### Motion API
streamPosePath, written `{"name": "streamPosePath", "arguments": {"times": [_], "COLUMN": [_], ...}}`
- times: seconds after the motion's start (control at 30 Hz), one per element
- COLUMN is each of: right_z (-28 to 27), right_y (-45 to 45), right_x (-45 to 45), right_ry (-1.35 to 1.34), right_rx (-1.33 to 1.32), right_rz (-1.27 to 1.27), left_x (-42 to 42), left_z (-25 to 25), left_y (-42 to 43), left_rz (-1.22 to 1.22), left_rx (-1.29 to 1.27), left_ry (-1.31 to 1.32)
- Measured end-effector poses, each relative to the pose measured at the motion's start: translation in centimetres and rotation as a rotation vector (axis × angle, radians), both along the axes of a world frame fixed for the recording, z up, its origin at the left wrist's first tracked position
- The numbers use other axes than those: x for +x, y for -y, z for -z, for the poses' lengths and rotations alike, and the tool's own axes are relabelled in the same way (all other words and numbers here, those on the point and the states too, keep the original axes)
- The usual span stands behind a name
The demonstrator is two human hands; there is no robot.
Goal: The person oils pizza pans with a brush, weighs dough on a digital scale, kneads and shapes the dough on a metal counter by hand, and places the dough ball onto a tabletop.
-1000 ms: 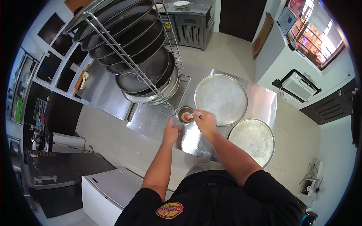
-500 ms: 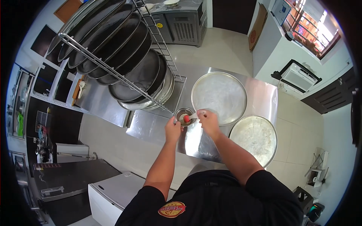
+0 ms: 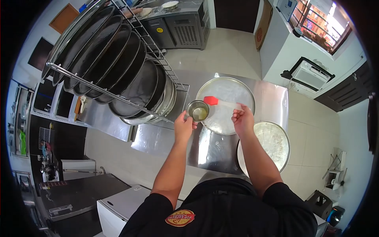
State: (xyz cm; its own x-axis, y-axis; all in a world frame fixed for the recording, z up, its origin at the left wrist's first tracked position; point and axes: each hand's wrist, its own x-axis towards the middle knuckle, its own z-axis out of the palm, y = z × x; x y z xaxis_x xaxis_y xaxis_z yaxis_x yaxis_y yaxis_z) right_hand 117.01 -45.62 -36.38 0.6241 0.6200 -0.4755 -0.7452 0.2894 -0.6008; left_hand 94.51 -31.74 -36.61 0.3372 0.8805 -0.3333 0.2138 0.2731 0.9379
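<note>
My left hand grips a small metal cup with some pale liquid in it, tilted slightly towards me. In my right hand is the pale handle of a brush with a red head. The brush lies level above a round metal pan, its red head beside the cup and over the pan's left part. A second round pan, with a stained surface, rests at the lower right, partly under my right forearm.
A wire rack full of dark round pans stands at the left of the steel table. Behind it, another person's hand shows near a counter with a white bowl. A fridge top is at the lower left.
My left hand took hold of the cup and raised it. My right hand drew the brush out of the cup and moved right, over the pan. The view has shifted slightly.
</note>
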Motion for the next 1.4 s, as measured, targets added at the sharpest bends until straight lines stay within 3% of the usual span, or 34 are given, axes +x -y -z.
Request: {"name": "streamPosePath", "arguments": {"times": [0.07, 0.2, 0.3, 0.47, 0.57, 0.63, 0.7, 0.73, 0.8, 0.87, 0.97, 1.07, 1.13, 1.2, 1.23, 1.3, 1.33, 1.4], "right_z": [0.6, 3.4, 4.6, 7.0, 7.5, 7.2, 7.3, 7.1, 6.3, 6.3, 7.0, 8.3, 8.8, 10.0, 9.3, 5.4, 4.8, 4.6], "right_y": [0.7, 1.7, 0.3, -2.0, 0.5, -0.7, -1.0, -1.5, -3.9, -4.1, -1.6, -4.2, -7.3, -8.6, -7.1, -4.6, -3.5, -0.7], "right_x": [1.6, 3.9, 3.3, 5.4, 9.1, 6.8, 3.6, 3.8, 5.4, 5.7, 6.0, 2.3, 2.7, 6.5, 7.5, 9.3, 8.5, 6.4], "right_ry": [-0.038, 0.179, 0.496, 0.793, 1.175, 1.081, 0.869, 0.871, 0.858, 0.845, 1.311, 1.120, 1.028, 1.203, 1.190, 1.528, 1.520, 1.487], "right_rx": [0.015, -0.173, -0.434, -0.447, -0.840, -0.741, -0.556, -0.560, -0.517, -0.494, -0.769, -0.570, -0.452, -0.563, -0.568, -0.828, -0.841, -0.886], "right_rz": [0.049, 0.070, -0.139, -0.150, -0.095, -0.173, -0.324, -0.325, -0.158, -0.069, -0.148, -0.339, -0.226, -0.039, -0.033, -0.015, -0.002, -0.327], "left_x": [-0.4, -3.3, -5.1, -5.9, -6.4, -5.9, -2.9, -1.4, 0.7, 0.7, 1.3, 1.2, 1.7, 1.3, 1.0, 1.5, 1.6, 1.6], "left_z": [0.9, 3.8, 6.1, 7.6, 7.5, 8.6, 8.5, 8.3, 8.5, 9.5, 10.2, 10.3, 10.1, 9.5, 9.1, 8.4, 8.1, 7.9], "left_y": [-0.4, -0.3, -0.1, 1.9, 5.3, 8.3, 9.5, 9.9, 10.2, 10.1, 9.5, 9.6, 9.5, 9.7, 9.8, 9.7, 9.6, 9.2], "left_rz": [-0.011, -0.077, -0.130, -0.247, -0.259, 0.166, 0.553, 0.552, 0.750, 0.834, 0.980, 1.010, 1.004, 1.010, 1.024, 1.069, 1.093, 1.104], "left_rx": [-0.008, -0.071, -0.134, -0.138, -0.071, 0.394, 0.738, 0.735, 0.977, 0.990, 1.022, 0.994, 0.973, 0.911, 0.912, 0.890, 0.881, 0.875], "left_ry": [0.020, -0.051, -0.096, -0.002, -0.109, -0.395, -0.330, -0.327, -0.599, -0.681, -0.837, -0.851, -0.837, -0.815, -0.821, -0.897, -0.930, -0.920]}}
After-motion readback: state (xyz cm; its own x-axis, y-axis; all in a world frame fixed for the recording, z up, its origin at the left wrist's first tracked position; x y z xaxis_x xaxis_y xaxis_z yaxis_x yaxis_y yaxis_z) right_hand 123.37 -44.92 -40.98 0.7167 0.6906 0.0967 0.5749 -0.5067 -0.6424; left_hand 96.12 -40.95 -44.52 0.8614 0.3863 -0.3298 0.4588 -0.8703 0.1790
